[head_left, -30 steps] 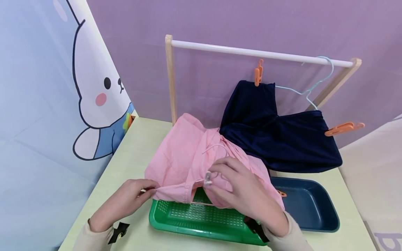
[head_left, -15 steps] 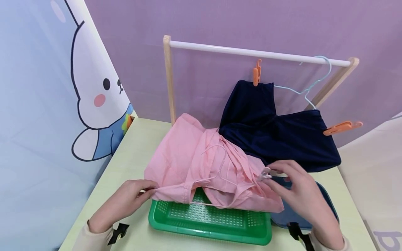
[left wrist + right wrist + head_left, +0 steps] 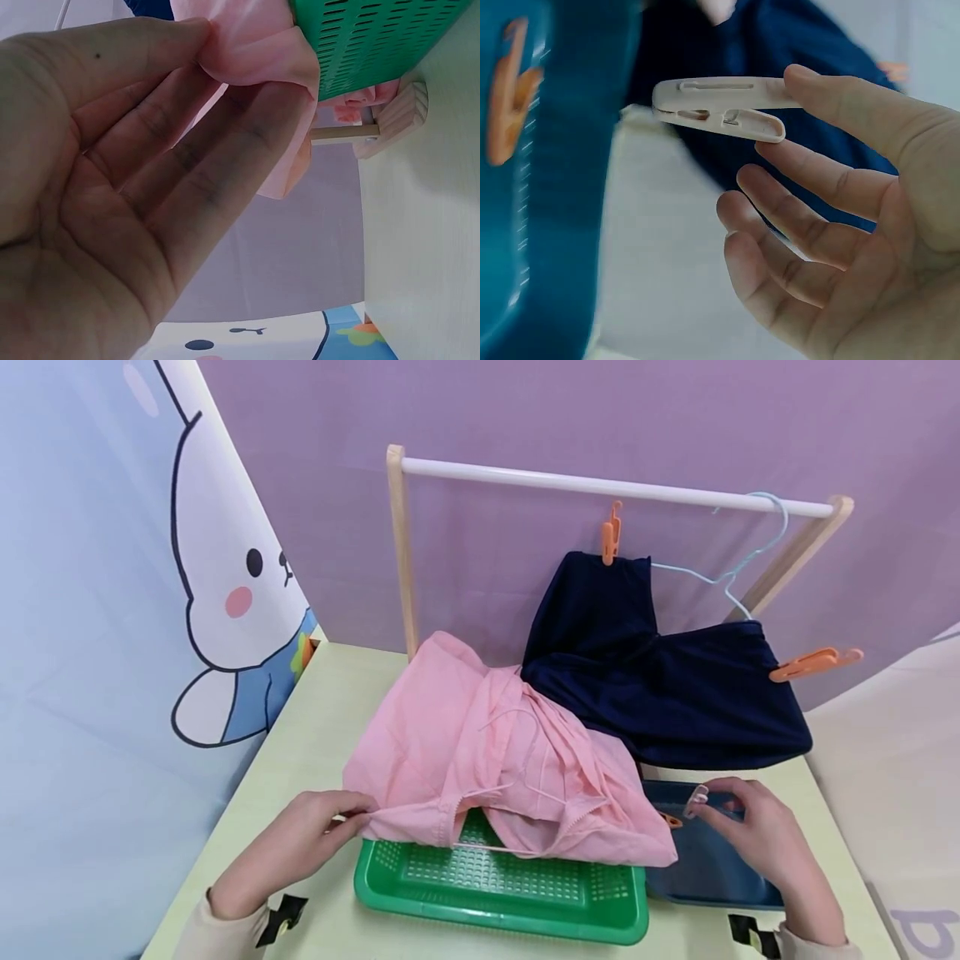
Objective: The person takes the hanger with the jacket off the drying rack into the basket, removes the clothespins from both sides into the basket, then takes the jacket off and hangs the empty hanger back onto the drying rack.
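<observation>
A pink zip-up garment (image 3: 450,718) lies spread over the green perforated basket (image 3: 502,929), and a thin pink hanger (image 3: 542,793) shows at its opening. My left hand (image 3: 303,835) pinches the garment's left edge between thumb and fingers. In the left wrist view the pink cloth (image 3: 255,49) is gathered at the fingertips. Over the dark blue tray (image 3: 727,893), my right hand (image 3: 776,835) pinches a pale clothespin (image 3: 705,97) between thumb and index finger. Its other fingers are loosely bent. An orange clothespin (image 3: 508,97) lies in that tray.
Behind stands a rack with a white rod (image 3: 600,485) and wooden posts (image 3: 402,560). Navy shorts (image 3: 675,693) hang there on a light blue hanger (image 3: 742,560), with orange clothespins (image 3: 611,535) at both sides of the waist. A rabbit-print cloth (image 3: 217,552) borders the left.
My right hand has moved right, away from the garment's opening to above the blue tray, with the pale clothespin in its fingers. The left hand has stayed on the garment's edge.
</observation>
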A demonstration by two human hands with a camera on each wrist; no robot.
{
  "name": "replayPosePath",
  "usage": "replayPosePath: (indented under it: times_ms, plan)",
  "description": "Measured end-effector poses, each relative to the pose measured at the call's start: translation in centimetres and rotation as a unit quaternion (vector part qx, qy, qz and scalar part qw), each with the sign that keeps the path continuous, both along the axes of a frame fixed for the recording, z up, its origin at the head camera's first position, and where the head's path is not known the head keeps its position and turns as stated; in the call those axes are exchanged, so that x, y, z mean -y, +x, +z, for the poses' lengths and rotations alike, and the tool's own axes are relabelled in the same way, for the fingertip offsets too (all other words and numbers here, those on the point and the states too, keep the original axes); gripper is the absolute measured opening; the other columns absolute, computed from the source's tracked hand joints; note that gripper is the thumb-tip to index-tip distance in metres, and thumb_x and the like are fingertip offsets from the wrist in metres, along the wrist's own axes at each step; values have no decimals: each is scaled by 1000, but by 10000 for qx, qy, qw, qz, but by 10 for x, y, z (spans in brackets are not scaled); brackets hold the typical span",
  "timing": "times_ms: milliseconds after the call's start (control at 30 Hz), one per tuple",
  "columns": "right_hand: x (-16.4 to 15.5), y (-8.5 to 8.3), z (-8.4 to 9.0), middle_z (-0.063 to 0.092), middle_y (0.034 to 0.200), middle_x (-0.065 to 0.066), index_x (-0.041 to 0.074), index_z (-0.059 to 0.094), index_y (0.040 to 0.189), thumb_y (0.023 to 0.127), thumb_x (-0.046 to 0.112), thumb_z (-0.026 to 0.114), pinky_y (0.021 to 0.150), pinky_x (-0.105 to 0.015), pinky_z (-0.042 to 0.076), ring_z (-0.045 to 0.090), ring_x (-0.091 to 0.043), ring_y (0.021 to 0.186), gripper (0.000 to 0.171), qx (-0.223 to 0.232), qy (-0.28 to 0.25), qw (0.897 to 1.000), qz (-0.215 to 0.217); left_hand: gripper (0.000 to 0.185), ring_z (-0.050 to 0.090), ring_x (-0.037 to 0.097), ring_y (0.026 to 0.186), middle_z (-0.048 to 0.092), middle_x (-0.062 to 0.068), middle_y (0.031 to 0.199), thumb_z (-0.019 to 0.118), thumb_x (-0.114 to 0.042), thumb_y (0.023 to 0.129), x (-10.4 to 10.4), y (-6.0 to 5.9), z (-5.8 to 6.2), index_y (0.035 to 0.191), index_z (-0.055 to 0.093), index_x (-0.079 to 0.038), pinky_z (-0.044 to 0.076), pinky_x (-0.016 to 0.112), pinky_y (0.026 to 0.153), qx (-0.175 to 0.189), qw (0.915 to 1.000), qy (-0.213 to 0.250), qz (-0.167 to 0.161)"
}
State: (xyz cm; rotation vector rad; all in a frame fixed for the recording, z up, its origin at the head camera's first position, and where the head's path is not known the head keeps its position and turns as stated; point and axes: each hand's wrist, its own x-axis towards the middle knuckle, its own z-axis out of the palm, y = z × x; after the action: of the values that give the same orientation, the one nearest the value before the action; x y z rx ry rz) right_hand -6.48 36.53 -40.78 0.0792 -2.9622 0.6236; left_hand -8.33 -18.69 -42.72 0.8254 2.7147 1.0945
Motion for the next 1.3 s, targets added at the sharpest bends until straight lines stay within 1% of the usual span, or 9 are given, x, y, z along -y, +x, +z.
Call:
replayPosePath:
  times_ms: [133,267,433,600,833,933,1033,1200,1300]
  plan:
    - [-16,-4,-14,61,82,-8,-8,65,111,88,19,78,53,-32,41,51,-19,66,38,600,-4,9980,-182,19,62,1,82,66,-16,90,69,-5,94,-1,0,-1,101,74,-22,58,27,70,25,10000,-53,17]
    - [-29,-6,-25,64,83,-7,-11,63,111,89,17,76,54,-33,44,53,-17,65,38,997,-30,9946,-302,19,62,1,83,66,-16,90,69,-4,94,-1,0,-2,101,74,-21,58,27,70,41,10000,-62,-9]
    - [-39,-7,-33,66,90,-14,-10,63,107,88,15,75,57,-36,47,56,-20,70,33,1105,56,9932,-354,18,62,1,83,66,-16,90,68,-5,95,-2,0,-2,101,74,-22,58,27,71,89,9999,-57,1]
    - [-42,-6,-37,64,96,-26,-14,59,111,89,14,74,62,-45,51,59,-29,76,39,1153,113,9925,-394,19,62,1,83,66,-16,91,68,-5,95,-1,0,-2,101,74,-22,58,26,70,88,9999,-64,6]
    - [-35,-6,-30,62,106,-32,-16,57,117,91,15,72,69,-52,54,62,-34,83,43,1185,98,9922,-384,17,62,1,82,66,-16,91,69,-6,95,-1,0,0,101,74,-21,58,27,70,43,10000,-51,26]
    - [-26,-3,-23,63,106,-30,-13,59,117,92,16,73,69,-51,53,61,-34,84,41,1014,170,9943,-289,17,62,2,82,66,-16,91,68,-7,96,-1,1,1,101,74,-22,58,27,70,27,10000,-42,18]
    - [-11,2,-14,64,105,-25,-8,65,114,90,15,75,68,-49,53,62,-33,84,34,593,88,9982,-44,17,62,2,83,66,-16,92,68,-6,96,-1,1,1,102,74,-21,58,27,70,16,10000,-35,0]
    - [21,8,0,65,96,-5,6,73,110,85,13,81,58,-30,49,57,-11,74,27,-142,-259,9978,592,17,62,2,83,66,-15,91,68,-6,96,0,0,2,102,74,-21,58,26,69,43,10000,-46,-5]
    - [39,10,6,65,96,4,13,74,106,83,12,83,58,-25,49,54,-2,73,24,-422,-388,9942,913,17,62,2,83,66,-16,91,68,-6,96,0,0,2,101,74,-22,58,26,70,82,9999,-62,8]
